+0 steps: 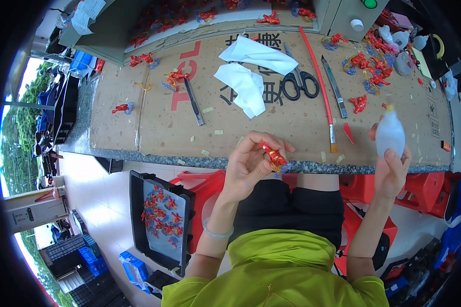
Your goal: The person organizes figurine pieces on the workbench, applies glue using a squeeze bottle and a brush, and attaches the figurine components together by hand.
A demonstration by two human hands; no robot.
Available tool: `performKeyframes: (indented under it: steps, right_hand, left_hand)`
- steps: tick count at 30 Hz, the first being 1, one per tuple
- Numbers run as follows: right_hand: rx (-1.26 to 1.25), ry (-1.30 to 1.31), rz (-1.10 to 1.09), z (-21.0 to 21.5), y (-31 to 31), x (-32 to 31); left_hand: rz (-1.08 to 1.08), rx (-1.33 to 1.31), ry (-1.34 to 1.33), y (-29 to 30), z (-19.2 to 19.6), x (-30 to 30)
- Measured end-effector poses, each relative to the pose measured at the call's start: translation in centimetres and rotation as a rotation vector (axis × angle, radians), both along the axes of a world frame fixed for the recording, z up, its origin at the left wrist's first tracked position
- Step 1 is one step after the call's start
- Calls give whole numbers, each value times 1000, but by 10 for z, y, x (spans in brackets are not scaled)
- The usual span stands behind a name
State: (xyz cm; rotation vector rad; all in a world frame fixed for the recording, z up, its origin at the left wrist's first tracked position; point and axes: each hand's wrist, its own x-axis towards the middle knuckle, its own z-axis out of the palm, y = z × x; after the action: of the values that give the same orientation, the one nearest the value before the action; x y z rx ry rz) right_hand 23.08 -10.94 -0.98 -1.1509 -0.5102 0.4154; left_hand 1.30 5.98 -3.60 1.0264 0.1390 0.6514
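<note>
Pinching a red figurine [274,156], left hand [248,166] curls; right hand [392,171] clasps a white squeeze bottle [390,134].

Two hands over a cardboard-covered bench

The left hand [251,163] pinches a red figure [274,156]; the right hand [392,171], at its 3 o'clock, grips a white bottle [390,134]. Scissors [298,79] and a brush [320,84] lie at 12 o'clock on the cardboard [159,128].
</note>
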Motion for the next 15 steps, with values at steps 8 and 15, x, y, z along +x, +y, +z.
performKeyframes:
  steps: [8,15]
  right_hand:
    - [-455,-339,-70,-11,3,37]
    - [-316,-477,-269,-13,6,21]
  left_hand:
    - [118,184,-41,3,5,19]
    - [182,162,-43,3,-1,23]
